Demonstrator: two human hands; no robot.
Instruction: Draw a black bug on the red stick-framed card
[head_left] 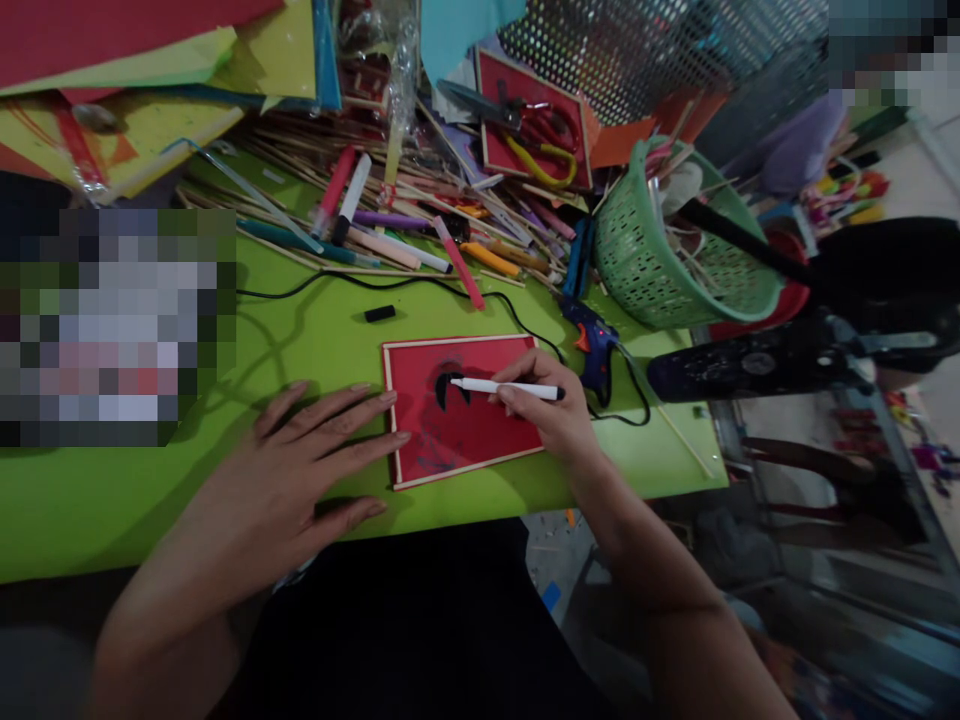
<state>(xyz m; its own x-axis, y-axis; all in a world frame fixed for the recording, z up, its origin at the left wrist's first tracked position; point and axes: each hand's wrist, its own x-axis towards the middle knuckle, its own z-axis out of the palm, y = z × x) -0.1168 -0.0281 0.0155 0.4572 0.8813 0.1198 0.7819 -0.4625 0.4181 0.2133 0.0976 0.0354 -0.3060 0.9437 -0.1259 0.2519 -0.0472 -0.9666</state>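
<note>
A red card (495, 435) edged with thin pale sticks lies on the green table. Dark marks (444, 390) of a drawing show on its left half. My right hand (551, 405) grips a white marker pen (480, 386), whose tip rests at the black patch of the drawing. With fingers spread flat, my left hand (322, 450) lies on the table, its fingertips touching the card's left edge. A loose black pen cap (379, 314) sits on the table just above the card.
A blue glue gun (596, 340) with a black cord lies right of the card. Behind it stands a green basket (675, 270). Markers and thin sticks (277, 170) are heaped at the back, with scissors (536, 125) on another red card. Coloured paper (112, 40) is stacked far left.
</note>
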